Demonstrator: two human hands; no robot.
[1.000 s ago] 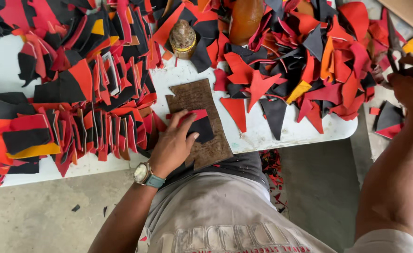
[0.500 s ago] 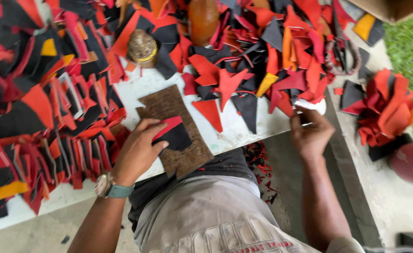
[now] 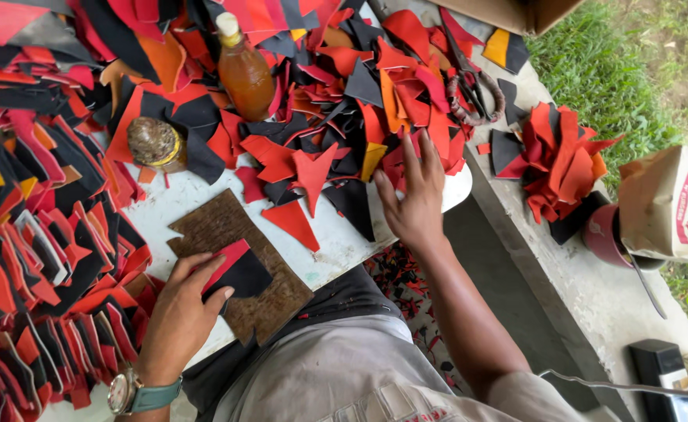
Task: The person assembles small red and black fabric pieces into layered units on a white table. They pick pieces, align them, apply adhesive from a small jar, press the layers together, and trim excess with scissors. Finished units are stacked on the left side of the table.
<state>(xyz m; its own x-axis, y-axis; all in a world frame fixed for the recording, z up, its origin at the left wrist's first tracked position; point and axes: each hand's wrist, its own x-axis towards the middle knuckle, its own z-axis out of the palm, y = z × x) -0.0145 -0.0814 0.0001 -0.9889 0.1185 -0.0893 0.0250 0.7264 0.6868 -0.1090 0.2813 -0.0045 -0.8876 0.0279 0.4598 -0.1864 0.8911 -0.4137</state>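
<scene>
Pressing a black-and-red leather piece [image 3: 237,270] onto the brown cutting board [image 3: 270,301], the left hand [image 3: 180,316] pinches it with curled fingers at seven o'clock on the white table [image 3: 324,246]. At three o'clock, the right hand [image 3: 416,199] lies flat and open on red and black scraps [image 3: 336,117], gripping nothing.

We see a black-and-red cut piece [image 3: 238,272] lying flat on our brown board [image 3: 238,266], pinned under our left hand, the board sitting askew at the white worktop's near edge, black and red scraps [image 3: 406,129] under our right hand
</scene>
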